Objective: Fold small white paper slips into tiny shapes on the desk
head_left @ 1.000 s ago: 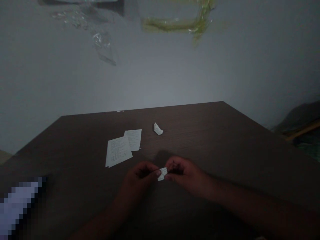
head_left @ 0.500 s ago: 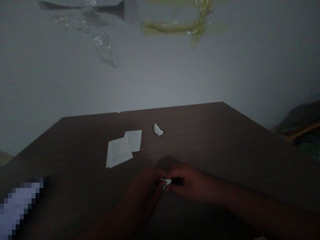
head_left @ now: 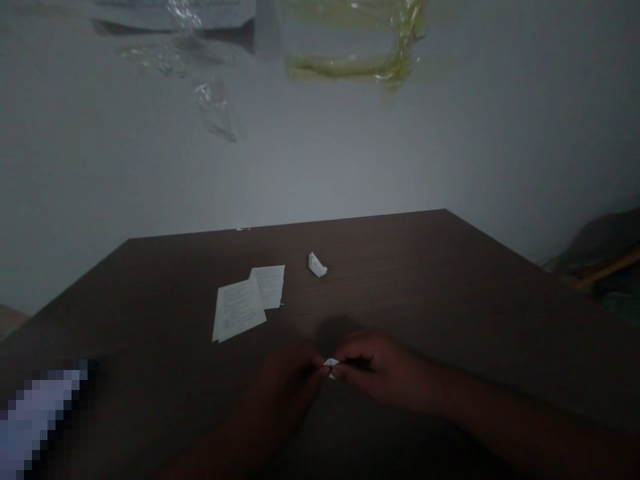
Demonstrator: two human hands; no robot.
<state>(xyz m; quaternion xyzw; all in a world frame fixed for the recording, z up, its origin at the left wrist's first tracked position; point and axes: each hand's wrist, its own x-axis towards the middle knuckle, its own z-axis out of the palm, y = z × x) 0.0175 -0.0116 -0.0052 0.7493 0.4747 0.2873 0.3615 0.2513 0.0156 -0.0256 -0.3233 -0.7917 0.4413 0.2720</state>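
Between the fingertips of both hands is a small folded piece of white paper, low over the near middle of the table. My left hand pinches its left side, and my right hand pinches its right side. The fingers cover much of the paper, so its full shape is hidden. Farther back on the table lies a folded paper piece, standing partly raised. Left of that, flat printed sheets overlap one another.
The brown wooden table meets a pale wall with clear and yellowish tape on it. A pixelated, bright object lies at the left front. Dark items stand beyond the table's right edge.
The paper in my fingers has turned and now shows a small pointed shape. My left fingers have shifted to its left edge. The whole view has tipped slightly upward.
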